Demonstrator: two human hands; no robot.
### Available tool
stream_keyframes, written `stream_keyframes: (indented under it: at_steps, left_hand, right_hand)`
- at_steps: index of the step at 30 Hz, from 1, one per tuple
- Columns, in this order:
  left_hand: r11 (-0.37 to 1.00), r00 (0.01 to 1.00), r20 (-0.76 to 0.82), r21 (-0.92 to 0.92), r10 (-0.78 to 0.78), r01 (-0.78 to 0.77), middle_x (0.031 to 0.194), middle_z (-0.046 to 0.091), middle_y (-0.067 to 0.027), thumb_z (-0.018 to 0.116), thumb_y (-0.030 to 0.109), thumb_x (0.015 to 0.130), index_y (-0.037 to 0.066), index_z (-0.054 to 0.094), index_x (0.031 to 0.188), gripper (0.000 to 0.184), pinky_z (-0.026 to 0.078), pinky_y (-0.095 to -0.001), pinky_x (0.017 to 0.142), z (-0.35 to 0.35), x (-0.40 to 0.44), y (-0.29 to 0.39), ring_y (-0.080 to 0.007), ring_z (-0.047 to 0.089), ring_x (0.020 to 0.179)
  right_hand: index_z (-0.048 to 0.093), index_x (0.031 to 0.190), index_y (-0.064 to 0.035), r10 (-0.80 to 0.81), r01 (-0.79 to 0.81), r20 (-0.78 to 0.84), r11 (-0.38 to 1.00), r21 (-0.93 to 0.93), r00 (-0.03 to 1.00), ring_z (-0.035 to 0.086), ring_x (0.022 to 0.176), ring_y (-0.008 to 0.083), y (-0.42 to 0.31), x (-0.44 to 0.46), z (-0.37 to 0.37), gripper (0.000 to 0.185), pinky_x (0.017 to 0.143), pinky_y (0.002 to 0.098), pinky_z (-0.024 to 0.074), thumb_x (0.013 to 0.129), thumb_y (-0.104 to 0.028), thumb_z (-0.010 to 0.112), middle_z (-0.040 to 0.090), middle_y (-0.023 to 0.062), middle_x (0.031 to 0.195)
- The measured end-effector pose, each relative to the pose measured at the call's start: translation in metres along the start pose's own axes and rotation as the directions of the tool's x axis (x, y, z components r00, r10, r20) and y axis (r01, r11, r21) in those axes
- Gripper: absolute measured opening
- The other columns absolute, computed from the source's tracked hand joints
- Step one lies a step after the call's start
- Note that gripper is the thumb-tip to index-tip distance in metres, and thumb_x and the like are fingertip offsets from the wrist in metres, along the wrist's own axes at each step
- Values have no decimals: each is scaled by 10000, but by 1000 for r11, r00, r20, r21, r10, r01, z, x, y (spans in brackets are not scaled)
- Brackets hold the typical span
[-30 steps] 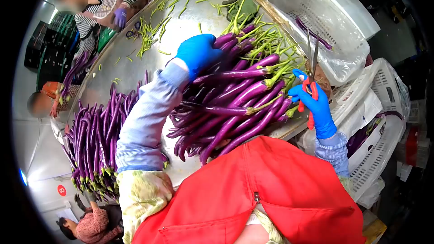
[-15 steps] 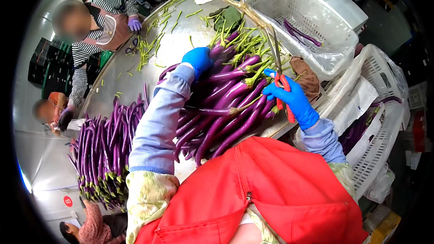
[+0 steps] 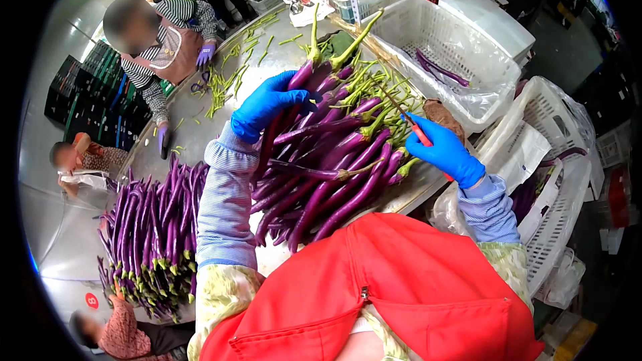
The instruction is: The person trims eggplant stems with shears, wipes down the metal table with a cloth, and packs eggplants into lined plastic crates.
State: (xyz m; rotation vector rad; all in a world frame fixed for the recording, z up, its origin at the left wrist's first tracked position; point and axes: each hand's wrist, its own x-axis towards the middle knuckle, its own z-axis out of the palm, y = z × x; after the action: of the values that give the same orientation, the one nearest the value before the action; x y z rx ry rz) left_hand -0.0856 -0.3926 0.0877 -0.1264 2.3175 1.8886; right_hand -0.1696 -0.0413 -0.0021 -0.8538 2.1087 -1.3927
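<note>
My left hand (image 3: 271, 105), in a blue glove, is closed around long purple eggplants (image 3: 302, 75), two of whose long green stems stick up and away from me. They are lifted over a loose pile of eggplants (image 3: 328, 180), whose green stems mostly point to the far right. At the right edge of this pile my right hand (image 3: 447, 155), also gloved in blue, grips red-handled scissors (image 3: 419, 135). Their blades point up and left towards the stems; I cannot tell how far they are apart. Some of the scissor handles are hidden by the fingers.
Left of the pile lie neatly stacked eggplants (image 3: 157, 220). Cut green stems (image 3: 224, 90) are scattered across the metal table (image 3: 271, 60). A lined white crate (image 3: 491, 90) stands beyond, another crate (image 3: 558, 207) at right. A co-worker (image 3: 167, 43) stands across the table.
My left hand has drawn back to the left and raised eggplants out of the pile, stems up. The scissors have turned, their blades now pointing left over the stems instead of straight up.
</note>
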Motion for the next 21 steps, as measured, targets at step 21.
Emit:
stream_keyframes:
  at_steps: [21]
  left_hand:
    - [994, 989, 111, 49, -98, 93, 1095, 647, -68, 668, 58, 849, -2, 507, 1293, 475, 464, -283, 934, 53, 4, 5, -139, 595, 999]
  right_hand:
    - [578, 1212, -28, 148, -167, 110, 967, 194, 983, 555, 702, 76, -6, -20, -15, 400, 625, 244, 464, 861, -209, 644, 595, 24, 817]
